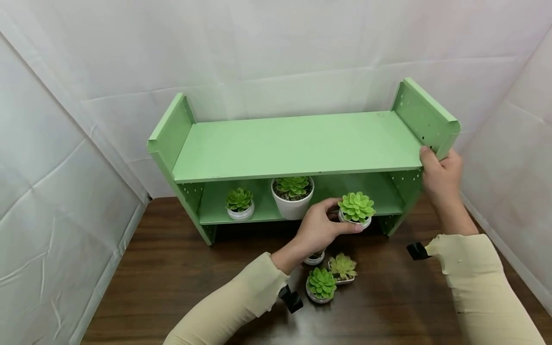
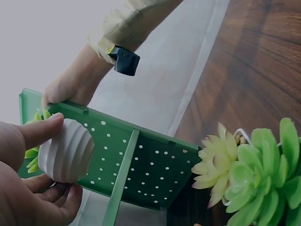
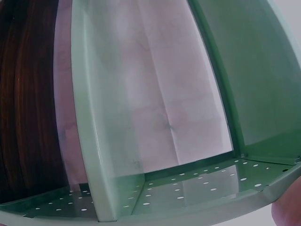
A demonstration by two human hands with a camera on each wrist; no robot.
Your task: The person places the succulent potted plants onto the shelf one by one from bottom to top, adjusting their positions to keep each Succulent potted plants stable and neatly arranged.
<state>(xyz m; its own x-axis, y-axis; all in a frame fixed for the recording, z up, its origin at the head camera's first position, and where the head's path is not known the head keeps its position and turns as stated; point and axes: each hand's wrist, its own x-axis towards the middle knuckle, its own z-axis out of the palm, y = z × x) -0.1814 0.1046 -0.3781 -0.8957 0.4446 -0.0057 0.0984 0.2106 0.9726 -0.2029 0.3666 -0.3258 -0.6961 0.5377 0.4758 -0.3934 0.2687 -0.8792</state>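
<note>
1. Potted plant (image 1: 357, 207) held near the lower board (image 1: 214, 209) of a green shelf (image 1: 293, 143), head view: the left hand (image 1: 320, 224) pinches it low, likely sparing its leaves (image 1: 357, 203), while the right hand (image 1: 445, 175) grips the end panel (image 1: 424, 112), seemingly for steadiness.
2. Left wrist view: thumb (image 2: 43, 133) and fingers (image 2: 70, 201) clasp the ribbed pot (image 2: 66, 153), probably for security.
3. Right wrist view: only the right hand's edge shows; its grip cannot be told from here.

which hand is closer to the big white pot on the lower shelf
Left. The left hand, holding a small succulent, is just right of the big white pot; the right hand is farther off, gripping the green shelf unit at its right side.
</note>
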